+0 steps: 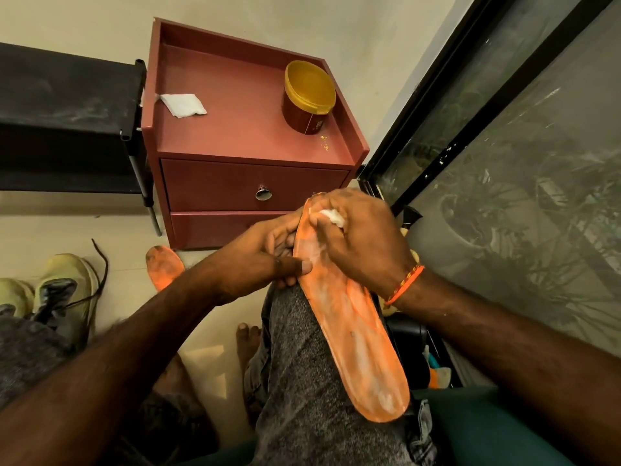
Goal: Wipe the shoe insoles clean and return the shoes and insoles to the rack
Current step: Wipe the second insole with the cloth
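Orange insole (349, 334) lies lengthwise along the person's right thigh, smeared white. Left hand (268, 260) grips its left edge near the toe end, thumb on top, fingers curled beneath. Right hand (363, 240) pinches a white wad (332, 217) against the toe end. Second insole (164, 267) on the floor by the red cabinet (248, 186). Pale shoes (64, 287) at left, near the black rack (67, 112). Folded tissue (183, 105) near the cabinet top's left edge; yellow-lidded jar (307, 97) near its right edge.
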